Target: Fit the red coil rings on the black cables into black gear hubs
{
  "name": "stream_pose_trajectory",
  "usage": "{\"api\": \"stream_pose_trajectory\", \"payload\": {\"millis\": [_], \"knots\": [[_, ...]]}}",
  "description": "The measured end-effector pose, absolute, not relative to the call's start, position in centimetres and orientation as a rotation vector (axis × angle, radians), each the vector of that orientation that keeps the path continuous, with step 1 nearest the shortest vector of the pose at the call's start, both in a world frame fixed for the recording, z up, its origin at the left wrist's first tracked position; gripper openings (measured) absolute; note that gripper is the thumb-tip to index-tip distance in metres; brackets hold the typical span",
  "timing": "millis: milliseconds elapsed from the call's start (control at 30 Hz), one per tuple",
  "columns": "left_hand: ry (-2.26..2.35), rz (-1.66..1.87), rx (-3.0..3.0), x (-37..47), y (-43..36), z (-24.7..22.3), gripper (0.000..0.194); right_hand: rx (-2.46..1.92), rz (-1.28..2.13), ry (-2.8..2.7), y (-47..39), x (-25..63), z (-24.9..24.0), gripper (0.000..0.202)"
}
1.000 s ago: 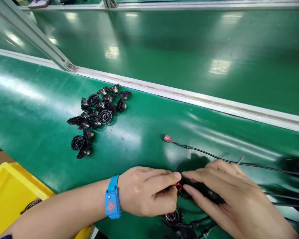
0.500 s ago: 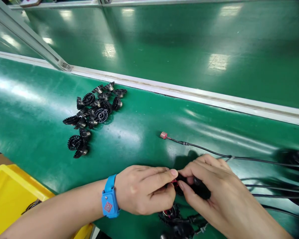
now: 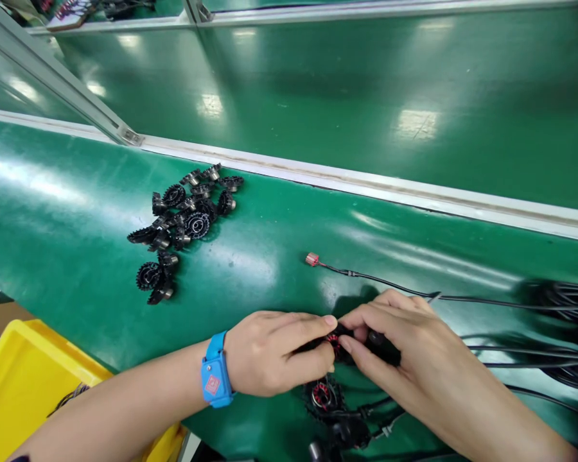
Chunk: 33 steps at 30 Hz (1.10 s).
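Note:
My left hand (image 3: pixel 274 353), with a blue wrist strap (image 3: pixel 216 378), is closed on a black round part with a ring of red windings (image 3: pixel 334 343). Thumb and finger of my right hand (image 3: pixel 409 359) pinch black cable at that part's right side; the fingers hide most of the join. Just below my hands lies a black toothed wheel with a red-wound core (image 3: pixel 322 394) in it, among black cables and fittings. Beyond my hands, a loose red-wound copper-coloured core (image 3: pixel 312 258) lies at the end of a black cable (image 3: pixel 390 284).
A pile of black toothed wheels with metal hubs (image 3: pixel 187 215) lies left of centre on the green bench. At lower left stands a yellow bin (image 3: pixel 43 359) holding some wires. Coiled black cables (image 3: pixel 566 301) lie at right. A white rail (image 3: pixel 318 179) runs behind.
Both hands have shifted slightly up and left in the view, still together on the part. More of the red-wound core in the wheel below is now visible. The view itself has moved a little.

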<state>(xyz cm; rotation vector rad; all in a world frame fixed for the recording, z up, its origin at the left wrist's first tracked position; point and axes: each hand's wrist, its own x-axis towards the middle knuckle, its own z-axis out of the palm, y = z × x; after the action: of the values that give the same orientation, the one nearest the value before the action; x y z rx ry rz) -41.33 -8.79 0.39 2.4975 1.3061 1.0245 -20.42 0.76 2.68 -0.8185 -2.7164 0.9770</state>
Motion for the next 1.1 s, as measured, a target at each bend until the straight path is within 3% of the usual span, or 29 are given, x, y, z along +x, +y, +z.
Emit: {"api": "stream_pose_trajectory", "payload": {"millis": [133, 200, 467, 733, 867, 1100], "knots": [[1.362, 1.040, 2.247, -41.7, -8.8, 0.0, 0.023, -0.831, 0.900, -2.661, 0.1, -19.8, 2.4, 0.041], [1.363, 1.089, 2.127, -41.8, -8.9, -0.2, 0.028, -0.806, 0.813, -2.664, -0.4, -19.8, 2.1, 0.048], [1.350, 1.132, 1.880, -41.7, -8.7, -0.5, 0.042, -0.564, 0.530, -2.610, -0.7, -20.5, 2.3, 0.023], [1.376, 1.050, 1.831, -41.7, -8.7, -0.4, 0.049, -0.535, 0.400, -2.587, -0.6, -20.7, 2.2, 0.020], [1.336, 1.038, 1.822, -41.9, -8.6, -0.2, 0.047, -0.539, 0.441, -2.640, -0.5, -20.2, 2.0, 0.031], [1.308, 0.995, 1.802, -42.0, -8.5, 0.0, 0.042, -0.473, 0.324, -2.646, -0.5, -20.4, 2.1, 0.024]]}}
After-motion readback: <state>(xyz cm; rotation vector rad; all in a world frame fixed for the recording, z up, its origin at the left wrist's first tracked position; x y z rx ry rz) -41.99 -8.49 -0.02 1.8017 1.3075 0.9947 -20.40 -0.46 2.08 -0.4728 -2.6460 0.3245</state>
